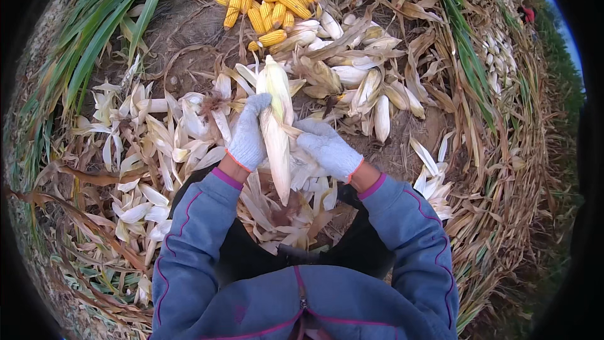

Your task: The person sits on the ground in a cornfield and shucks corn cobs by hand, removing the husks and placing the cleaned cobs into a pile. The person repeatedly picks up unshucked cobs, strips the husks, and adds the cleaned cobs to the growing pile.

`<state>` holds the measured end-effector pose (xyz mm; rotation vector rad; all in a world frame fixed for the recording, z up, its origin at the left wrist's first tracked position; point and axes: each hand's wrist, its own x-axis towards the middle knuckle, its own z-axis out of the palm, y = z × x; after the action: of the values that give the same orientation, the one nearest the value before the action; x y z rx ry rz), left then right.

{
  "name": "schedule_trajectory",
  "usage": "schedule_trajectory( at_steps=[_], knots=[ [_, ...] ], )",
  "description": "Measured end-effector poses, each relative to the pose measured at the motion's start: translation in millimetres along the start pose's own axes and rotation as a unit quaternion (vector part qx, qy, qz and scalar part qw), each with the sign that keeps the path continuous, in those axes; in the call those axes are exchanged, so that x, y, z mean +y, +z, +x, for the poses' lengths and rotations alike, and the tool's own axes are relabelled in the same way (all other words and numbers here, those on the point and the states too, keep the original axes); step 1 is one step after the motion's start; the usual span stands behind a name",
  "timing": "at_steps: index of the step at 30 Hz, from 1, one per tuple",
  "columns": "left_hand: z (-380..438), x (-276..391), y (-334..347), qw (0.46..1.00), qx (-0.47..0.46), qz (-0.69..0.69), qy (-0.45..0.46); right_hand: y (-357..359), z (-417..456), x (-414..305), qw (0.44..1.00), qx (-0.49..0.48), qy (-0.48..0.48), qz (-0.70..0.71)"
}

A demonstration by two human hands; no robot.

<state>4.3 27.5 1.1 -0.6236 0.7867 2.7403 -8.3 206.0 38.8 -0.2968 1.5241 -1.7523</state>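
Note:
Both my hands wear white knitted gloves with orange cuff edges. My left hand (251,133) grips a corn ear in pale husk (275,89) from its left side, thumb laid along it. Part of the husk hangs down between my wrists. On the right, my right hand (326,146) pinches a strip of the husk near the ear's lower part; its fingertips are partly hidden. Beyond my hands lies a pile of husked yellow corn cobs (278,2). To the right of that pile, unhusked corn ears (351,75) lie heaped among dry leaves.
Loose pale husks (160,137) cover the ground at left and lie between my knees. Green corn leaves (101,33) stretch along the upper left, with dry stalks (495,189) at right. More corn ears (499,56) lie far right, near a distant person in red (528,15).

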Motion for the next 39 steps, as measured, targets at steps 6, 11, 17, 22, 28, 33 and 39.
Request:
schedule_trajectory(
  at_steps=[6, 11, 17, 22, 28, 33, 39],
  knots=[
    [1.2, 7.0, 10.4, 0.999, -0.019, 0.038, -0.022, -8.7, -1.3, -7.1, 0.995, 0.056, 0.059, 0.053],
    [-8.3, 10.0, 23.8, 0.98, -0.042, 0.196, 0.003, -11.8, -0.3, -3.7, 0.977, 0.135, -0.062, -0.152],
    [-21.5, 12.6, 19.6, 0.967, -0.175, 0.174, -0.056, -30.9, -4.2, -9.3, 0.963, 0.004, -0.179, -0.202],
    [-19.1, 0.5, 34.0, 0.961, -0.178, 0.207, -0.035, -40.0, 6.4, -8.6, 0.882, 0.075, -0.365, -0.289],
    [-18.8, -1.8, 34.3, 0.892, -0.144, 0.425, -0.046, -61.7, 0.4, -65.7, 0.821, 0.115, -0.066, 0.555],
    [-34.6, -8.4, 47.9, 0.89, -0.155, 0.422, -0.071, -124.7, -3.1, -65.9, 0.83, 0.152, -0.187, 0.503],
    [-23.0, -8.9, 31.3, 0.939, -0.09, 0.332, -0.029, -75.0, 20.9, -49.6, 0.916, 0.224, -0.131, 0.307]
  ],
)
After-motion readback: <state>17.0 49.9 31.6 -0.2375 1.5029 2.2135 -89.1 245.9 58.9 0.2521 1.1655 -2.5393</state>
